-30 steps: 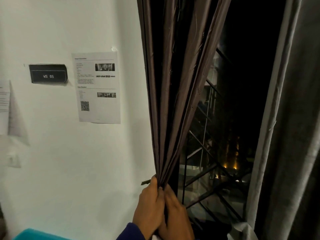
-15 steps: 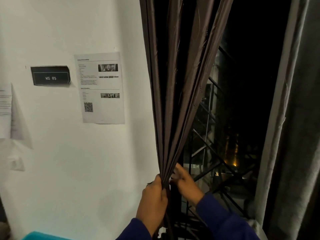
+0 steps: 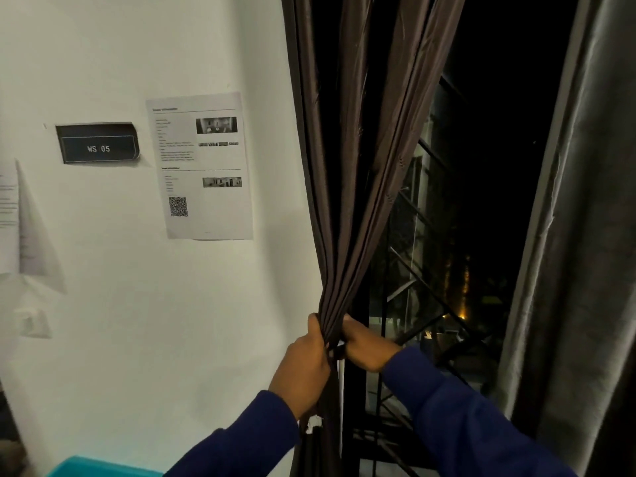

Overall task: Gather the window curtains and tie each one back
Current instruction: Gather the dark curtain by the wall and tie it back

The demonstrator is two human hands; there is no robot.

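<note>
A dark brown curtain (image 3: 354,187) hangs at the left side of the window, its folds pulled into a narrow bunch at waist height. My left hand (image 3: 304,363) grips the bunch from the left. My right hand (image 3: 366,346) wraps around it from the right, fingers behind the cloth. Both sleeves are dark blue. A second curtain (image 3: 581,235), grey, hangs loose along the right edge of the window. No tie-back is clearly visible; a small white scrap (image 3: 314,423) shows below my left hand.
A white wall (image 3: 137,339) lies left of the curtain, with a printed sheet (image 3: 203,166), a dark "WS 05" sign (image 3: 98,144) and a light switch (image 3: 32,321). Black metal window bars (image 3: 423,304) stand behind the cloth. A teal object (image 3: 99,468) sits at bottom left.
My right hand came out from behind my left, reached to the right side of the folds, then closed around the bunch. The view shifted slightly left and down.
</note>
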